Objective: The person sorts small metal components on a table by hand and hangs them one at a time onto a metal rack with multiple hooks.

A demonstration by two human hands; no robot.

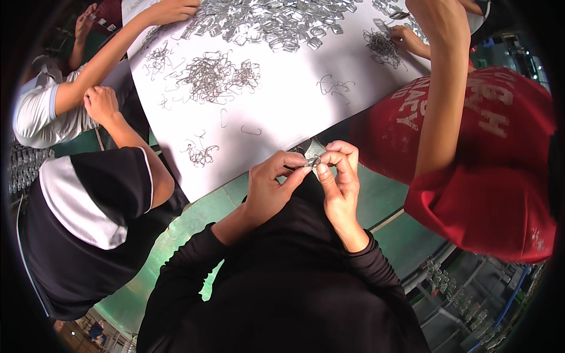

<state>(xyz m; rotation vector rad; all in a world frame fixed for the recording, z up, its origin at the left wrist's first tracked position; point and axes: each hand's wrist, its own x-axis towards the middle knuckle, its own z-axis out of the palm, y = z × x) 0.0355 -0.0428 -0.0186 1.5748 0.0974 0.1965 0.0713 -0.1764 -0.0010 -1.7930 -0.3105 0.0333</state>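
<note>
My left hand (271, 187) and my right hand (341, 189) meet just off the near edge of the white table (282, 112). Between the thumb and fingers of both hands is a small shiny metal piece (311, 162), largely covered by the fingertips. A thin wire seems to run along it, too small to make out well. On the tabletop nearest my hands lies a loose bent wire hook (252, 130). Farther left is a small heap of wire hooks (202, 154), and beyond it a bigger tangled heap of wire hooks (215, 76).
Flat silvery metal pieces (282, 23) are piled at the far side. Co-workers flank me: one in black and white (88, 194) at left, one in a red shirt (482, 170) close at right, whose arm reaches over the table. Racks (465, 300) stand behind on the right.
</note>
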